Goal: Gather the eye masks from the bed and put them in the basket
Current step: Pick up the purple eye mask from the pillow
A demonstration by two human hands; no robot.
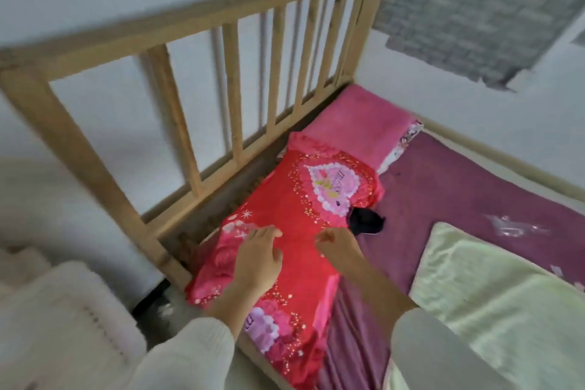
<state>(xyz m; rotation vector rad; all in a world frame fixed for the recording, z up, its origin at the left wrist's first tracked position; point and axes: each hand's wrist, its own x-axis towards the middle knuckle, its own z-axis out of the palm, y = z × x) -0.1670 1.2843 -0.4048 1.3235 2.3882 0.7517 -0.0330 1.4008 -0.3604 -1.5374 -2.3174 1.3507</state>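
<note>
A black eye mask [367, 221] lies on the purple sheet, partly tucked under the right edge of the red pillow [304, 199]. My right hand [337, 244] hovers just below and left of the mask, fingers curled, holding nothing that I can see. My left hand [259, 258] rests over the red pillow with fingers spread, empty. No basket is in view.
A wooden slatted headboard [177, 111] stands behind the pillows. A pink pillow [357, 123] lies further back. A pale green blanket [493, 304] covers the bed's right side on the purple sheet [459, 187]. Something white and fluffy [60, 320] sits at the lower left, beside the bed.
</note>
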